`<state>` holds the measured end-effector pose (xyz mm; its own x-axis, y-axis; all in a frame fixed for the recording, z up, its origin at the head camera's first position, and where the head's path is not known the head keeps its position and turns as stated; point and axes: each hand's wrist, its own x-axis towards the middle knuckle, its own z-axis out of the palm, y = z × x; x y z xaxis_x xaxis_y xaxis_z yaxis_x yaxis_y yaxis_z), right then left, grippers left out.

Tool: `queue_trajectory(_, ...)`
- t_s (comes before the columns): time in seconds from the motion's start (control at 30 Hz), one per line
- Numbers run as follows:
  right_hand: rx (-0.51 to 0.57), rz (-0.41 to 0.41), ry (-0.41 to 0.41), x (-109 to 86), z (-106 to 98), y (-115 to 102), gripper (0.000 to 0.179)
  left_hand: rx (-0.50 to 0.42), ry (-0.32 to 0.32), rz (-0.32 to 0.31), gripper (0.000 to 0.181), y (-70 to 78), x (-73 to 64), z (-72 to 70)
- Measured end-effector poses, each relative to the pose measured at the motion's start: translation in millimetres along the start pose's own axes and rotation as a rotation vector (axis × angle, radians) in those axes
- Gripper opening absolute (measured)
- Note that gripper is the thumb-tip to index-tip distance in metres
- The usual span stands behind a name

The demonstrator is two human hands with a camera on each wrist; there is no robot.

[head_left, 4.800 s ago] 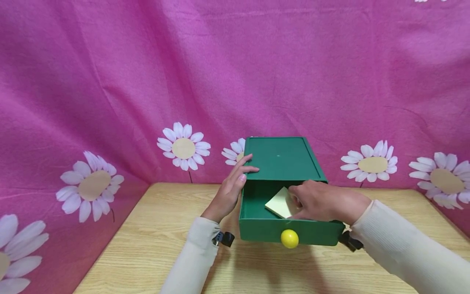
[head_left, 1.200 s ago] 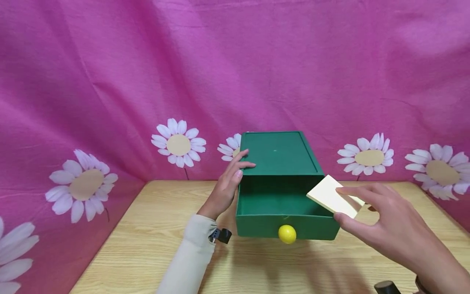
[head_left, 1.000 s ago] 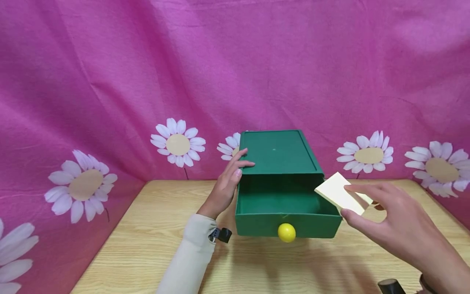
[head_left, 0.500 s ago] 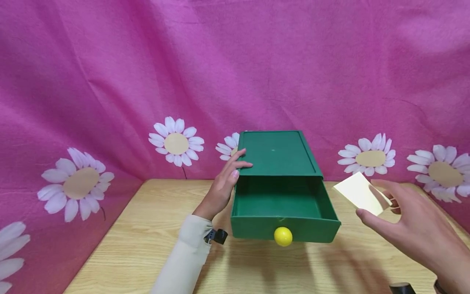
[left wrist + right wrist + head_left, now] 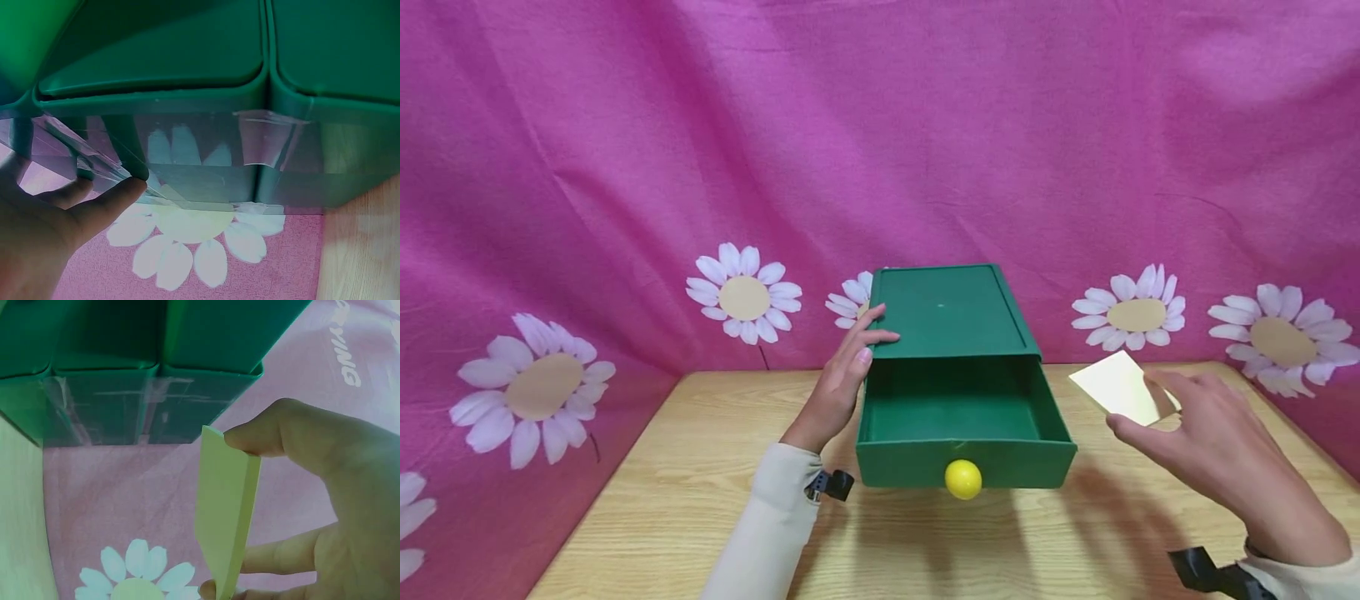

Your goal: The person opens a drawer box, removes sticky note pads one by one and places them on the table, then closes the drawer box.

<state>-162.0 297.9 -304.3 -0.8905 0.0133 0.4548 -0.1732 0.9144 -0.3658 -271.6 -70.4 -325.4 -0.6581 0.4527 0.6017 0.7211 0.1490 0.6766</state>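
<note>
My right hand (image 5: 1232,450) pinches a pale yellow pad of sticky notes (image 5: 1116,385) between thumb and fingers, in the air to the right of a green drawer unit (image 5: 951,308). Seen from the right wrist, the sticky note pad (image 5: 225,506) is edge-on, its thickness showing. The unit's top drawer (image 5: 966,462) is pulled out, with a bare green floor and a round yellow knob (image 5: 963,479) on its front. On the unit's upper left edge rests my left hand (image 5: 835,387), fingers extended. In the left wrist view its fingers (image 5: 115,200) touch the unit's side.
Clear tape (image 5: 275,140) runs along the side of the unit, across its stacked tiers. The unit stands on a wooden table (image 5: 700,483). Behind and left hangs a pink cloth (image 5: 880,150) with large white daisies. A black wrist strap (image 5: 1217,575) shows at the right cuff.
The sticky note pad came up out of the drawer in my right hand and moved right, clear of the drawer's side. My left hand keeps its place on the unit.
</note>
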Motion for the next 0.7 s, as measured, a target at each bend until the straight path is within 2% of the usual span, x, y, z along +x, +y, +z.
queue_trajectory(0.13, -0.025, 0.03, -0.029, 3.0, 4, 8, 0.073, -0.006, -0.006, -0.01, 0.039, 17.2, -1.0, -2.5)
queue_trajectory(0.4, -0.053, 0.107, -0.141, 11.7, 11, 30, 0.085, 0.001, -0.003, -0.004, 0.038, 18.8, -2.3, -3.2)
queue_trajectory(0.5, -0.062, 0.136, -0.185, 12.9, 13, 35, 0.088, 0.0, 0.0, 0.0, 0.039, 11.2, -1.7, -2.1)
queue_trajectory(0.7, -0.078, 0.165, -0.241, 13.2, 19, 44, 0.089, 0.012, -0.005, 0.021, 0.04, -16.2, -0.1, -1.0)
